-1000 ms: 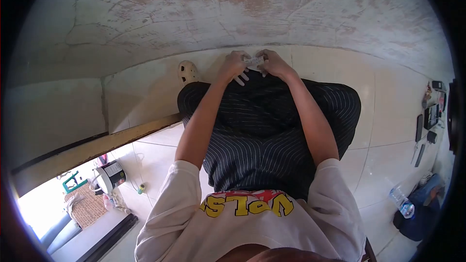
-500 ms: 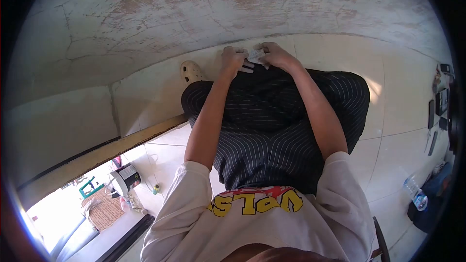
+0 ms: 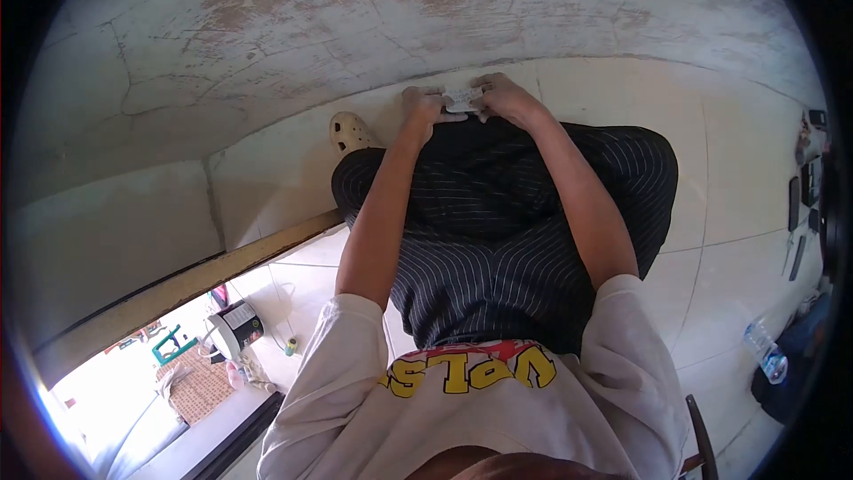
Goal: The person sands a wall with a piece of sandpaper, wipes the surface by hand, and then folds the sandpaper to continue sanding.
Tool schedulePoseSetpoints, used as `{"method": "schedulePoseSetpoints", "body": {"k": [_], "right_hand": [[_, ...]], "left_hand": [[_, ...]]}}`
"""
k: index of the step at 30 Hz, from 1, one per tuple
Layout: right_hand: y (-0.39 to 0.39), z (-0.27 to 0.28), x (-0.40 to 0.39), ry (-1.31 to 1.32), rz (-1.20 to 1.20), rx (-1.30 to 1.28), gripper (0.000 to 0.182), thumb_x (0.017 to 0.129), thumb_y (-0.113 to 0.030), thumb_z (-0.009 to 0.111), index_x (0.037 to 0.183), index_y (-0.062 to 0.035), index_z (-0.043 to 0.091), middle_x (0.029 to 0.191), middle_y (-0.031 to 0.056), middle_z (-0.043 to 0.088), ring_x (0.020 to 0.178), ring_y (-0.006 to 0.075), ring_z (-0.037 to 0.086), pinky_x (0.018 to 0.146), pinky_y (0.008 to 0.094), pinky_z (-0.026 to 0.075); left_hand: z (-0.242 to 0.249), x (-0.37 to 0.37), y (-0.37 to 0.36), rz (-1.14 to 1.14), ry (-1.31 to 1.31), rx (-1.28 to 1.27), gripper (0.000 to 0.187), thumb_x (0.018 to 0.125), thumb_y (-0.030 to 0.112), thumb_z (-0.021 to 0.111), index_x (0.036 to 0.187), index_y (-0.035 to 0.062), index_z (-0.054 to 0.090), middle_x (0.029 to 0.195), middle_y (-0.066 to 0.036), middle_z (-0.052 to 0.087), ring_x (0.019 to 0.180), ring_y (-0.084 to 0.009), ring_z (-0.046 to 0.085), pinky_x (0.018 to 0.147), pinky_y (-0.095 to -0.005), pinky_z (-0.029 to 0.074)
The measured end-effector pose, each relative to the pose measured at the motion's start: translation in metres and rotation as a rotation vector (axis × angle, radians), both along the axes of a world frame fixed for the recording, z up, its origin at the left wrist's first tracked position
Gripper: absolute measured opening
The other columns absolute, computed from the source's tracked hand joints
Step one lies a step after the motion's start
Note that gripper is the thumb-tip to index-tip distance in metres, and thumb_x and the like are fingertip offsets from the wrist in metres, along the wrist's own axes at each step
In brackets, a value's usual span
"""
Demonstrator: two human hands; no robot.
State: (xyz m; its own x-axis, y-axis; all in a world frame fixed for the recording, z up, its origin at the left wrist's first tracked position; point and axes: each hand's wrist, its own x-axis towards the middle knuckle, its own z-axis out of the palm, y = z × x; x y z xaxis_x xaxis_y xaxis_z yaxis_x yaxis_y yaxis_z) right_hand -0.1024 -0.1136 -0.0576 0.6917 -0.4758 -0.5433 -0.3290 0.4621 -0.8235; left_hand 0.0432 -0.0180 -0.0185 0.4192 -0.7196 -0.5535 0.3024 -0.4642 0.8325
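Between my two hands, just above my dark striped trousers [image 3: 498,204], is a small pale greyish-white piece [image 3: 461,100] that looks like paper or sandpaper. My left hand [image 3: 422,107] has its fingers closed on the left end of the piece. The right end is pinched by my right hand [image 3: 499,100]. Both hands look dusty and are close to the foot of the scuffed, cracked wall [image 3: 373,27].
A beige clog [image 3: 351,132] shows left of my hands. Through a doorway at lower left are a bucket [image 3: 236,327] and a woven mat [image 3: 193,385]. At right, a plastic bottle [image 3: 765,354] and dark tools [image 3: 793,204] lie on the tiled floor [image 3: 662,93].
The pale piece now lies flatter and more exposed between my hands. My left hand has shifted slightly left, and its fingers have changed position. The view has moved slightly.
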Motion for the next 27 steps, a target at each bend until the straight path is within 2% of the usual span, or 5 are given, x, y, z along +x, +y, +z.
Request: {"method": "schedulePoseSetpoints", "body": {"k": [11,15,17,20,27], "right_hand": [[-0.002,0.001,0.003,-0.091,-0.105,0.222,0.048,0.089,0.007,0.057,0.135,0.0130,0.043,0.104,0.0161,0.061,0.082,0.0198,0.063,0.068,0.0305,0.055],[-0.001,-0.003,0.006,-0.111,-0.148,0.231,0.048,0.091,0.005,0.058,0.136,0.0128,0.042,0.106,0.0153,0.060,0.082,0.0192,0.063,0.073,0.0312,0.055],[-0.001,-0.004,0.007,-0.102,-0.153,0.248,0.049,0.091,0.004,0.059,0.136,0.0117,0.041,0.108,0.0143,0.060,0.084,0.0190,0.062,0.076,0.0325,0.055],[0.000,0.007,0.004,-0.080,-0.149,0.219,0.050,0.091,0.003,0.059,0.137,0.0106,0.041,0.106,0.0140,0.060,0.086,0.0193,0.063,0.077,0.0329,0.055],[0.005,0.007,0.008,-0.056,-0.198,0.152,0.043,0.089,0.003,0.062,0.129,0.0085,0.046,0.104,0.0150,0.059,0.081,0.0201,0.065,0.071,0.0332,0.058]], "left_hand": [[-0.010,0.010,0.002,0.165,0.196,-0.016,0.020,0.088,-0.007,0.057,0.103,-0.0200,0.055,0.109,-0.023,0.056,0.093,-0.0347,0.065,0.086,-0.0435,0.063],[-0.052,0.026,0.007,0.147,0.248,-0.137,0.017,0.088,-0.007,0.057,0.102,-0.0172,0.056,0.108,-0.023,0.057,0.096,-0.0348,0.064,0.086,-0.0427,0.063],[-0.103,0.047,0.009,-0.088,-0.086,-0.261,0.018,0.087,-0.008,0.058,0.102,-0.0166,0.057,0.109,-0.023,0.057,0.097,-0.0337,0.064,0.087,-0.0415,0.063],[-0.036,0.020,-0.003,0.246,0.273,-0.058,0.019,0.086,-0.008,0.059,0.104,-0.0162,0.057,0.109,-0.022,0.057,0.095,-0.0329,0.063,0.086,-0.0410,0.063],[-0.036,0.015,-0.002,0.209,0.156,-0.079,0.023,0.087,-0.004,0.061,0.107,-0.0149,0.058,0.114,-0.023,0.058,0.100,-0.0316,0.064,0.084,-0.0412,0.064]]}}
